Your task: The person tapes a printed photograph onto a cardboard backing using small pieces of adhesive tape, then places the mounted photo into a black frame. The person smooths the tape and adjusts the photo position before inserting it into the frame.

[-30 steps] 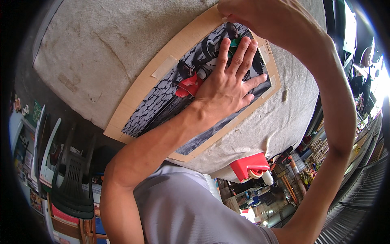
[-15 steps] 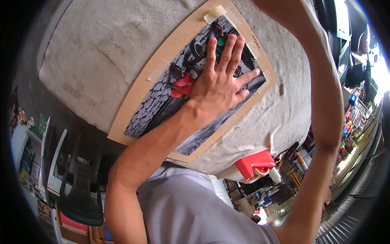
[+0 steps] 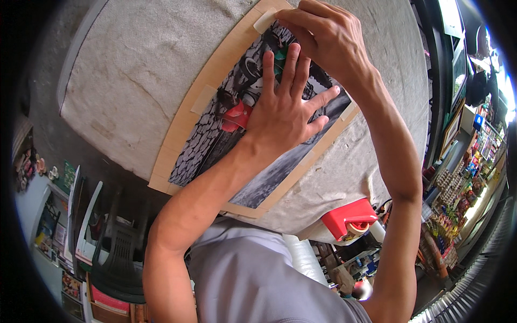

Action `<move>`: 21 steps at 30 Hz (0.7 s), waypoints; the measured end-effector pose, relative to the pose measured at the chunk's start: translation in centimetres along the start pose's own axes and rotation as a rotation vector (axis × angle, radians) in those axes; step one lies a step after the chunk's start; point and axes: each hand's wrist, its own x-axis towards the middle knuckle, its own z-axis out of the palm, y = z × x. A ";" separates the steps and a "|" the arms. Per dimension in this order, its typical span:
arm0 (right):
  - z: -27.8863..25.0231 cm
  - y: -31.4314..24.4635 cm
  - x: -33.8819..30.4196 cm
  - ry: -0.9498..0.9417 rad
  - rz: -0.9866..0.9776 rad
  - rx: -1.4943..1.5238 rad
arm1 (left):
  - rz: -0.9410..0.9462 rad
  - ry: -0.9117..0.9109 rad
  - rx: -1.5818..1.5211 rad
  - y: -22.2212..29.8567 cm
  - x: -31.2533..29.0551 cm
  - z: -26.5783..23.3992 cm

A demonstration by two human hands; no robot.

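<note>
A printed photograph (image 3: 280, 175), black and white with red and green parts, lies on a light wooden board (image 3: 173, 148). My left hand (image 3: 283, 110) rests palm down on the photograph, fingers spread and holding nothing. At the top corner, my right hand (image 3: 331, 40) has its thumb and index finger pinched at the end of a pale tape strip (image 3: 265, 22). The hand covers the print's upper right edge. Another tape strip (image 3: 204, 99) bridges the photograph's left edge and the board.
The board sits on a table covered with stained beige cloth (image 3: 126, 70). A red tape dispenser (image 3: 349, 218) stands at the near right edge. Dark plastic chairs (image 3: 118, 258) are at the lower left. Crowded shelves (image 3: 463, 183) line the right side.
My right hand has come down from beyond the top edge to the photograph's top corner, pinching at the tape there. My left hand stays flat on the photograph.
</note>
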 end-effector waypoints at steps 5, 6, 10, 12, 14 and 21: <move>1.0 -0.7 0.1 0.224 -0.297 -0.068 | -0.004 -0.028 0.010 0.1 -0.2 0.2; 1.0 -0.2 0.2 0.240 -0.250 -0.070 | -0.008 -0.007 -0.002 0.0 -0.1 0.1; 1.9 0.1 -0.4 0.232 -0.250 -0.034 | -0.005 -0.034 0.031 0.2 -0.1 0.1; 2.1 -0.7 -0.4 0.225 -0.276 -0.053 | -0.008 -0.036 0.027 0.2 0.0 0.1; 1.8 1.0 -0.1 0.289 -0.215 -0.130 | -0.011 0.029 -0.040 0.0 0.1 -0.1; 1.8 0.7 -1.0 0.249 -0.142 -0.243 | -0.005 0.006 -0.036 0.2 0.1 -0.1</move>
